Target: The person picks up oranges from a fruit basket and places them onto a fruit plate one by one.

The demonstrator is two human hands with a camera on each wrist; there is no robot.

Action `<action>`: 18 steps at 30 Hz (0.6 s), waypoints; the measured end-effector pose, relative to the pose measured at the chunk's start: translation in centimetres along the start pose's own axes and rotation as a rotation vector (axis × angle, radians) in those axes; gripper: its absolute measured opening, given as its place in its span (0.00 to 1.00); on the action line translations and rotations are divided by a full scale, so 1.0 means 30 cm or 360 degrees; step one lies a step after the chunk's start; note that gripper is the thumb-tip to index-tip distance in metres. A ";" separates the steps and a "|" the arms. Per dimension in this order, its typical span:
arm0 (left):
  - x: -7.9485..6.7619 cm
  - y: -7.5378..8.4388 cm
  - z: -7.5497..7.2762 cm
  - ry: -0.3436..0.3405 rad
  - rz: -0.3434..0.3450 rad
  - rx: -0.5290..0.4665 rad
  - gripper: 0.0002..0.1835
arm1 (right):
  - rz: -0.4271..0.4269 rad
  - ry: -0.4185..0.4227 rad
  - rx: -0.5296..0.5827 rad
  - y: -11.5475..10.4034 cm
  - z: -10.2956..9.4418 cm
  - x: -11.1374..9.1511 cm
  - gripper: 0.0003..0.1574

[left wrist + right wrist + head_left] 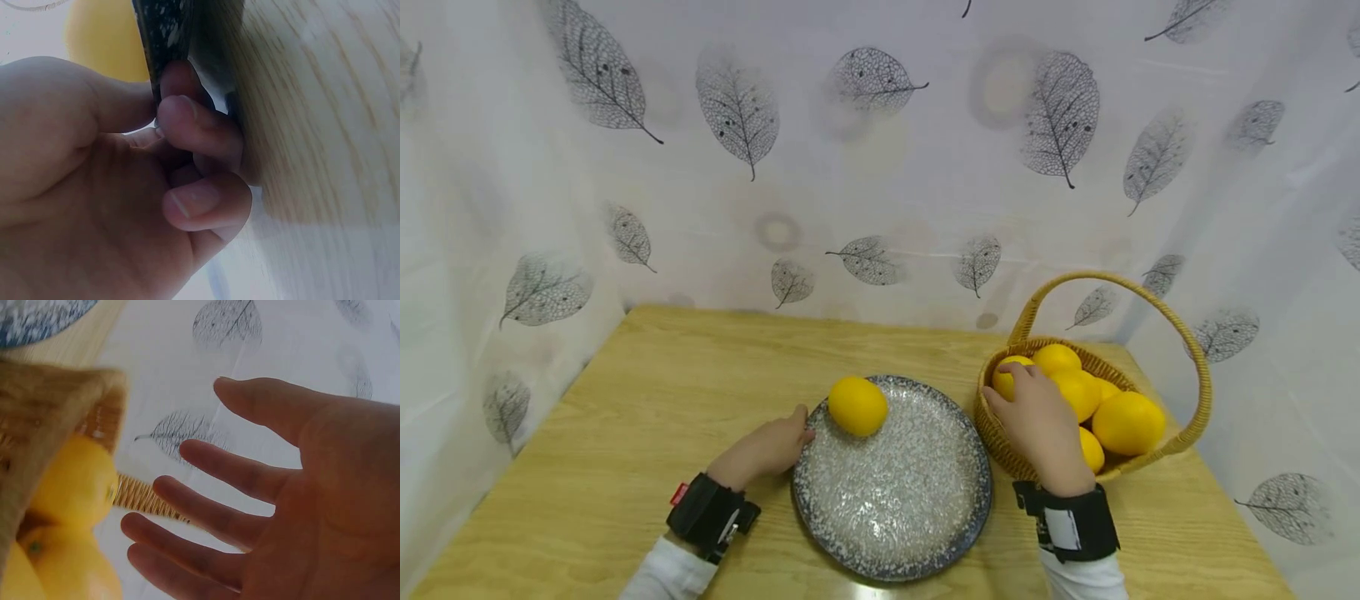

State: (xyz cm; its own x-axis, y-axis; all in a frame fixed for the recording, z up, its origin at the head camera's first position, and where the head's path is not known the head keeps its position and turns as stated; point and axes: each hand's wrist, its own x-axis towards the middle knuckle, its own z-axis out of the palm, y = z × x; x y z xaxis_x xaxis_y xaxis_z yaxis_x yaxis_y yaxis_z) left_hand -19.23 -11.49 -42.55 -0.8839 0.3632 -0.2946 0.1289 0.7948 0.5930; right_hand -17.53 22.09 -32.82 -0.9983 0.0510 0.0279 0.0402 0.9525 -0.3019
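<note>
At the left rim of a round speckled grey plate (898, 500), my left hand (771, 446) pinches the edge. In the left wrist view the thumb lies over the plate's dark rim (165, 31), with curled fingertips (187, 119) beneath it. One yellow lemon (856, 406) rests on the plate's upper left part. My right hand (1045, 425) hovers over the left side of a wicker basket (996, 437) holding several lemons (1129, 423). Its fingers are spread and hold nothing in the right wrist view, with lemons (75, 484) just beyond the fingertips.
The basket's tall arched handle (1120, 277) rises at the right, behind and beside my right hand. Everything stands on a wooden table (700, 367). A white curtain (880, 167) printed with dark leaves hangs behind the table and along its sides.
</note>
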 end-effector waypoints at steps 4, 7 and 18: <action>0.004 0.000 -0.003 -0.0002 0.0025 -0.0018 0.29 | 0.0068 -0.0052 -0.0032 0.063 -0.024 -0.004 0.36; 0.009 -0.002 -0.005 0.0013 0.0046 0.0002 0.29 | 0.0123 -0.0085 -0.0027 0.104 -0.041 -0.003 0.37; -0.012 0.006 -0.007 -0.0027 0.0019 -0.0041 0.30 | 0.0192 -0.0233 -0.0103 0.191 -0.074 -0.016 0.35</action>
State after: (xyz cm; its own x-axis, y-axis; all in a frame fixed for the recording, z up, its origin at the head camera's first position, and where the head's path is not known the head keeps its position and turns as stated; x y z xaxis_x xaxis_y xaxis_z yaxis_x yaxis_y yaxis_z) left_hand -18.98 -11.58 -42.18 -0.8746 0.3809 -0.3000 0.1276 0.7778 0.6155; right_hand -16.71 28.19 -32.44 -0.9814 0.1261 -0.1449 0.1576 0.9597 -0.2327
